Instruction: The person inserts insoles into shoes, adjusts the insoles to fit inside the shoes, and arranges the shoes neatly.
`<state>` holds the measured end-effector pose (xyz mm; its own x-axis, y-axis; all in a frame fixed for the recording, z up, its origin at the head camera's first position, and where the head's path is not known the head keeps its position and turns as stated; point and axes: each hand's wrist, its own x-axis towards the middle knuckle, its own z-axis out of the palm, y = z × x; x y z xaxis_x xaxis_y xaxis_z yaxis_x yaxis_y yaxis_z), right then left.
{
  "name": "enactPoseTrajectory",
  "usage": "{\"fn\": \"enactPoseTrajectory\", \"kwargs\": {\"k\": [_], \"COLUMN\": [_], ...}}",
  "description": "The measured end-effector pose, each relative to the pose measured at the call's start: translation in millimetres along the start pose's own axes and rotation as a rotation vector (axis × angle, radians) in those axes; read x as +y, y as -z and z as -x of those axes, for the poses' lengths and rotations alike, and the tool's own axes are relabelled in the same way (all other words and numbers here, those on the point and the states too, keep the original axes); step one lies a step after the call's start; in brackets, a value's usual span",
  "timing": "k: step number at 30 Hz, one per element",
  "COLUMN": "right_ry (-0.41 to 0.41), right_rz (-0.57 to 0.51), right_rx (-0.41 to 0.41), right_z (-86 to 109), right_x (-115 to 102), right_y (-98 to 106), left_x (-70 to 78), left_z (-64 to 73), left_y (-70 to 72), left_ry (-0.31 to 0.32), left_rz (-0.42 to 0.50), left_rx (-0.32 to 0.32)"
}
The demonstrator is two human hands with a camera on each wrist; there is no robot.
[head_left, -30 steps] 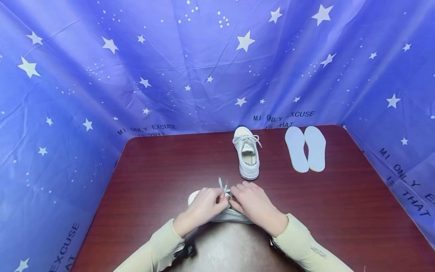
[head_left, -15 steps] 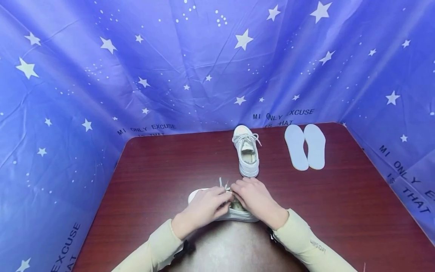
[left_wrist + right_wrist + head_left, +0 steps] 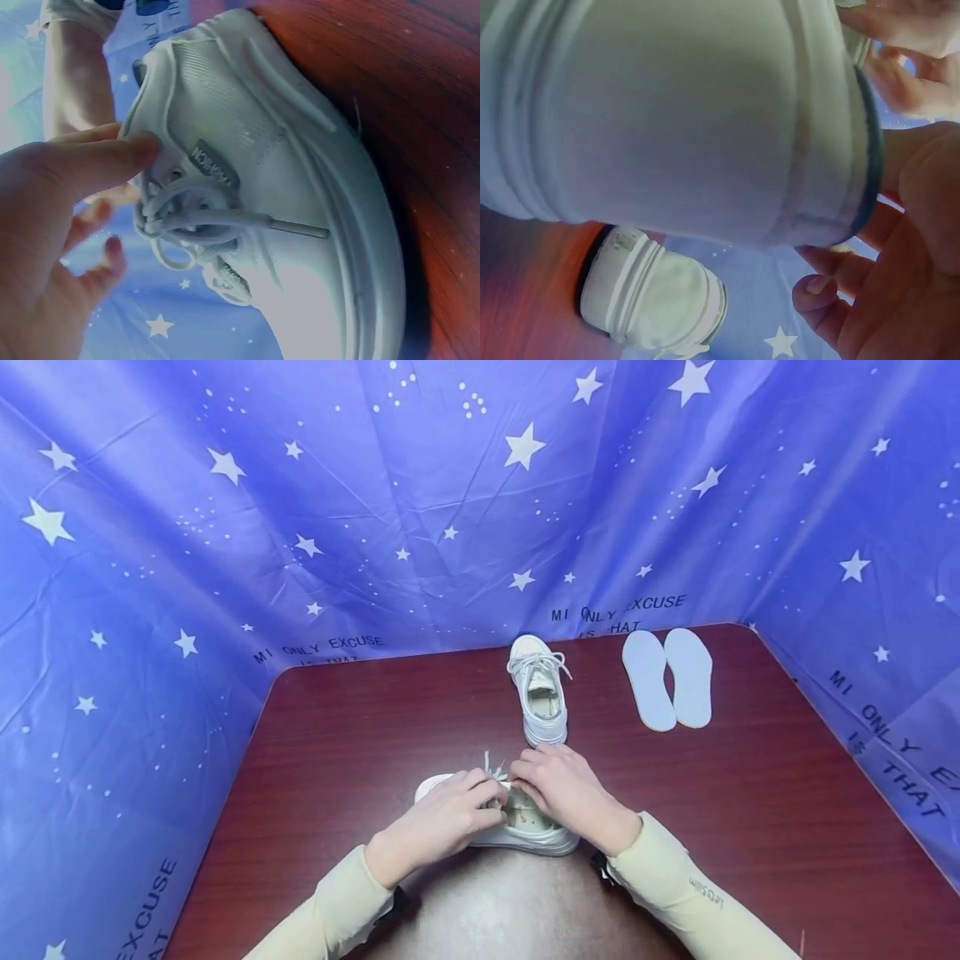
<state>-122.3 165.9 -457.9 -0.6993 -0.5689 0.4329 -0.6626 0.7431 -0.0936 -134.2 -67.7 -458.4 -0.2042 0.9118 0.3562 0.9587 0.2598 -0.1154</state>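
A white lace-up sneaker (image 3: 528, 839) lies near the table's front, toe to the left and heel to the right. My left hand (image 3: 442, 814) pinches the opening's edge beside the laces (image 3: 195, 210), thumb (image 3: 135, 154) outside and forefinger behind it. On the far side of the opening, my right hand (image 3: 573, 793) holds the upper edge near the tongue with curled fingertips. Exactly which layer it grips is hidden. The sneaker's heel (image 3: 675, 112) fills much of the right wrist view. The beige inside shows between both hands, and loose lace ends stick up beyond them.
A second white sneaker (image 3: 540, 689), laced, stands just behind my right hand with its toe toward the curtain. Two white insoles (image 3: 671, 681) lie side by side at the back right of the reddish-brown table (image 3: 360, 718). A blue star-patterned curtain (image 3: 420, 485) surrounds the table.
My left hand has shifted slightly left, away from my right fingertips. More of the sneaker's inside and heel shows between and below the hands. The head view has turned a little.
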Motion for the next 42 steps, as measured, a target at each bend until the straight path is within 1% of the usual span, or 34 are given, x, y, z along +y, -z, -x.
{"fn": "enactPoseTrajectory", "kwargs": {"k": [3,5,8,11,12,14,17,20,23,24,26,28,35,38,42], "right_ry": [-0.023,-0.057,-0.132,-0.215,-0.233,-0.264,-0.305,-0.344,-0.367,-0.379,-0.389,-0.391,-0.386,-0.386,-0.395], "right_rz": [-0.037,-0.052,-0.077,-0.106,-0.118,-0.139,-0.163,-0.175,-0.188,-0.195,-0.200,-0.192,-0.127,-0.130,-0.134], "right_rx": [0.001,0.018,0.059,0.070,0.065,0.031,-0.052,-0.180,-0.325,-0.364,-0.409,-0.416,-0.351,-0.342,-0.345], "right_z": [0.3,0.9,1.1,0.9,1.2,3.5,10.4,19.4,26.1,27.3,29.1,29.5,28.8,29.0,29.3], "right_x": [1,1,1,3,5,8,14,18,19,19,19,19,22,25,30], "right_y": [-1,-2,-2,1,3,7,17,30,40,42,42,41,38,39,40], "left_x": [-1.3,-2.2,-2.4,-1.7,-1.8,-1.6,-1.0,0.2,0.2,0.0,-0.3,-0.8,-6.6,-9.3,-11.8], "left_z": [-1.4,-2.1,-2.7,-3.5,-3.3,-3.1,-3.0,-4.1,-4.5,-4.3,-3.6,-3.0,3.3,6.5,10.9], "left_y": [-1.0,-1.7,-3.3,-5.2,-5.9,-7.4,-8.6,-9.2,-9.8,-10.1,-11.0,-11.5,-11.2,-11.7,-12.2], "left_ry": [-0.056,-0.098,-0.161,-0.187,-0.186,-0.167,-0.134,-0.098,-0.066,-0.058,-0.041,-0.027,0.023,0.022,0.021], "left_rz": [-0.076,-0.103,-0.090,-0.068,-0.074,-0.092,-0.154,-0.197,-0.219,-0.218,-0.209,-0.199,-0.156,-0.150,-0.140], "left_rx": [0.029,0.050,0.081,0.105,0.109,0.108,0.095,0.073,0.047,0.043,0.039,0.041,0.016,0.030,0.068]}}
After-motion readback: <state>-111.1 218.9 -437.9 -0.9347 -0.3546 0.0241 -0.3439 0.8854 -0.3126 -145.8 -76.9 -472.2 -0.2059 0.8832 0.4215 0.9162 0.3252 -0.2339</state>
